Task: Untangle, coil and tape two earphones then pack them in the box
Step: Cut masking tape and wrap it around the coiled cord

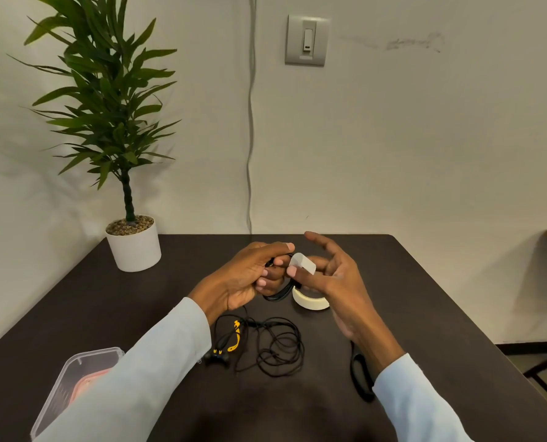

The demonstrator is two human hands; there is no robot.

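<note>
Dark table [393,282] with the box [71,387] at my near left and a loose earphone [265,346] tangled mid-table. Left hand [249,275] grips the coil [278,293]; right hand [329,275] pinches tape [302,264]. I'd wrap it snug, keeping the loops squeezed.

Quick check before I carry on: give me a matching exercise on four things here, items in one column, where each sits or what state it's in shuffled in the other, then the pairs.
Things:
1. coiled earphone
2. tape piece
3. tape roll
4. tangled earphone

Places or states:
A. lying loose on the table, near edge, between the arms
B. gripped in the left hand
C. pinched by the right hand
D. standing on the table under the right hand

Pairs: 1-B, 2-C, 3-D, 4-A
</note>
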